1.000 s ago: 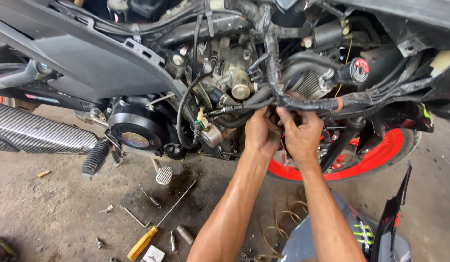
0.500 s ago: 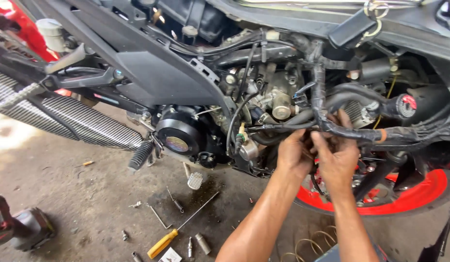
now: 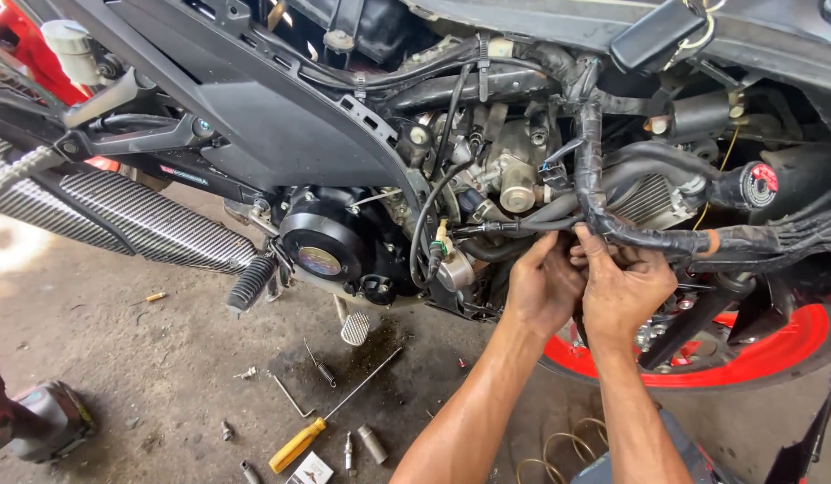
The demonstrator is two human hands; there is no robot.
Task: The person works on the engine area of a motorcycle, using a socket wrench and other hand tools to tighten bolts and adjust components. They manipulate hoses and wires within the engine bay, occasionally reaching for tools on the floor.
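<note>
While we look down at the stripped motorcycle, we see our left hand and our right hand side by side at about 3 o'clock from the middle of the view, both raised under the thick black taped wiring bundle. The left grip is curled, with its fingers reaching up to the thin black hose that runs across just above it; we cannot tell if it really pinches the hose. The right grip is closed, its fingers bent around the lower run of the wiring bundle, which hangs down from 12 o'clock and turns toward 3 o'clock. The two hands touch each other at the knuckles.

At 9 o'clock from the hands sits the round black engine cover with a shiny centre, and beside it, more to 8 o'clock, the black ribbed rubber footpeg. At 4 o'clock from the hands we see the red wheel rim. On the stained concrete floor, at 7 o'clock from the hands, lies a long screwdriver with a yellow handle, its thin shaft pointing up toward the engine. Near it are a bent metal hex key and a small silver socket.
</note>
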